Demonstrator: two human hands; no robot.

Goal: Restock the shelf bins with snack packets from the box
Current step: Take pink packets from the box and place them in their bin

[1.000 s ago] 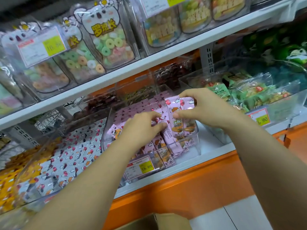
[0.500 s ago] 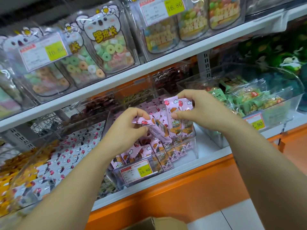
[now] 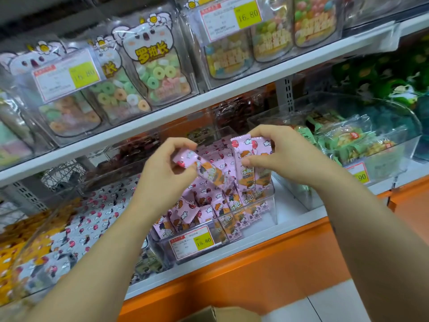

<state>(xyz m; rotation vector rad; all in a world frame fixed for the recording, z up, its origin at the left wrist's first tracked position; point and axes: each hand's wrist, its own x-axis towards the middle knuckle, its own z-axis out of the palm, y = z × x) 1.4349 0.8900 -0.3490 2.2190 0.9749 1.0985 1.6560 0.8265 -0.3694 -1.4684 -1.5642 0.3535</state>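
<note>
Although only the top edge of the cardboard box point(image 3: 220, 314) shows at the bottom centre of the frame, so what remains inside cannot be told, the restocking looks well along. Above it, the left hand point(image 3: 166, 168) pinches one tilted pink packet point(image 3: 205, 169) between thumb and fingertips, while the right hand point(image 3: 281, 154) curls round a few upright pink packets point(image 3: 247, 159) just above the clear bin point(image 3: 274, 202) at centre. That bin is already packed in rows nearly to its rim; the held packets seem among the last to fit. Farther back, at upper left, bags of ring candy point(image 3: 160, 73) stand on the higher shelf point(image 3: 162, 123).
</note>
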